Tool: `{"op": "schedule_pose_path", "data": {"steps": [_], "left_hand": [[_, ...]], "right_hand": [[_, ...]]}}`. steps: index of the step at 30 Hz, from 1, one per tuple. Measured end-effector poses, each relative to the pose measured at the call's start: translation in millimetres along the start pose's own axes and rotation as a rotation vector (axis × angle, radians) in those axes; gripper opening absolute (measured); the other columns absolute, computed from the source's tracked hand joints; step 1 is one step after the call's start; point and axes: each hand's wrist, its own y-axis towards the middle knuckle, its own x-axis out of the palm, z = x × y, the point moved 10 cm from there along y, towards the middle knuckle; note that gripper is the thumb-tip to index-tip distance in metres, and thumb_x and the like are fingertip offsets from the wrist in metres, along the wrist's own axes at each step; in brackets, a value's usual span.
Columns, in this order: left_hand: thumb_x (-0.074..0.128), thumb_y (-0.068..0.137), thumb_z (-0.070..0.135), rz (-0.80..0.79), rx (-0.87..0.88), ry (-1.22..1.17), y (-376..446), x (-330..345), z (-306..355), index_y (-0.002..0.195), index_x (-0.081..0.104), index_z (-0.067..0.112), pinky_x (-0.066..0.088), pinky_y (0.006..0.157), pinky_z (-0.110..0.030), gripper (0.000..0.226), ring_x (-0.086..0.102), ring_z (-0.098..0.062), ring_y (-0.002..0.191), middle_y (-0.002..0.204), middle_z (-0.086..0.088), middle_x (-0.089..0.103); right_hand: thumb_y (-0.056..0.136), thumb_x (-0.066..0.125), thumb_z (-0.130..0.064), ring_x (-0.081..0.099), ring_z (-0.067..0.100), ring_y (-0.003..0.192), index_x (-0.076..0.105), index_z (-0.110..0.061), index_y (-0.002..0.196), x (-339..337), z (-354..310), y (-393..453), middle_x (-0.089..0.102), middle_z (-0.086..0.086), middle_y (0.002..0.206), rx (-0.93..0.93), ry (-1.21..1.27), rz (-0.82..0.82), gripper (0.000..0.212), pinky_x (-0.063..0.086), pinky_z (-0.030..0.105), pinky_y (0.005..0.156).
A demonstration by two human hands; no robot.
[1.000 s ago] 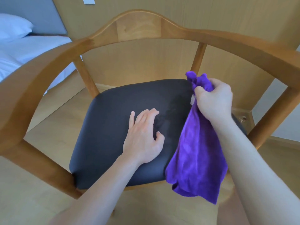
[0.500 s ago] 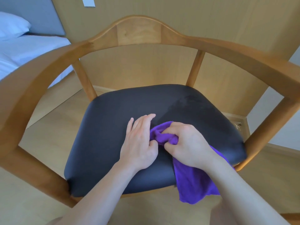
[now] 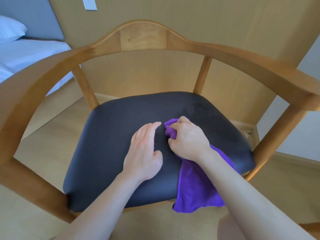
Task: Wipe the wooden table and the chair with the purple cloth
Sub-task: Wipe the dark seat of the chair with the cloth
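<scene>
Right hand [image 3: 187, 141] bunches purple cloth [image 3: 197, 186] (loose end trailing) on chair [image 3: 121, 135].

Bright, even daylight fills the room, strongest on the white bed [image 3: 26, 54] at the left edge. Shadows are soft; the hands cast only faint ones on the dark seat [image 3: 121, 135], which shows a dull sheen. Wide-angle distortion bows the chair [image 3: 142, 37] rail outward toward both side edges. Slight motion blur softens the rail and forearms.
</scene>
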Motion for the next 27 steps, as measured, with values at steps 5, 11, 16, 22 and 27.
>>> {"op": "schedule_pose_path", "data": {"steps": [5, 11, 16, 22, 27], "left_hand": [[0.04, 0.065, 0.017, -0.011, -0.047, -0.08, 4.4, -2.6, -3.6, 0.142, 0.037, 0.04, 0.032, 0.11, -0.031, 0.081, 0.028, -0.007, 0.141, 0.149, 0.02, 0.035], [0.041, 0.064, 0.009, -0.096, -0.026, -0.132, 4.0, -13.8, 1.0, 0.142, 0.043, 0.025, 0.029, 0.114, -0.028, 0.08, 0.02, 0.004, 0.137, 0.14, 0.019, 0.034], [0.047, 0.087, 0.014, -0.082, 0.011, 0.258, -11.3, -32.1, -27.7, 0.147, 0.04, 0.024, 0.015, 0.121, -0.031, 0.062, 0.012, -0.009, 0.146, 0.159, 0.007, 0.029], [0.046, 0.089, 0.018, -0.005, -0.002, 0.308, -10.9, -35.0, -31.8, 0.135, 0.052, 0.028, 0.02, 0.116, -0.027, 0.047, 0.029, -0.008, 0.138, 0.149, 0.01, 0.044], [0.049, 0.091, 0.017, -0.004, 0.0, 0.308, -11.1, -35.7, -33.4, 0.134, 0.056, 0.027, 0.021, 0.118, -0.03, 0.044, 0.033, -0.01, 0.139, 0.148, 0.009, 0.047]], "right_hand": [[0.08, 0.056, -0.027, 0.057, 0.02, 0.083, 0.067, -0.024, 0.087, 1.2, -33.4, -53.1, 0.052, -0.008, 0.096, -0.153, 0.119, -0.065, 0.013, 0.05, 0.037, 0.068], [0.071, 0.057, -0.012, 0.061, 0.01, 0.085, 0.07, -0.03, 0.074, -36.0, -14.5, -68.5, 0.061, -0.013, 0.078, -0.122, 0.542, 0.175, 0.023, 0.049, 0.028, 0.075], [0.078, 0.053, -0.02, 0.068, 0.013, 0.094, 0.071, -0.034, 0.075, -45.8, 59.4, -71.0, 0.072, -0.007, 0.093, 0.394, 0.856, 0.524, 0.023, 0.051, 0.029, 0.087], [0.086, 0.055, -0.024, 0.051, 0.029, 0.077, 0.062, -0.019, 0.076, -4.7, -9.0, -36.1, 0.048, 0.002, 0.102, 0.193, 0.067, 0.066, 0.013, 0.039, 0.031, 0.069], [0.086, 0.057, -0.025, 0.044, 0.024, 0.072, 0.06, -0.025, 0.088, 3.8, -53.1, -56.5, 0.04, -0.006, 0.103, -0.065, -0.019, -0.012, 0.004, 0.034, 0.027, 0.067]]}}
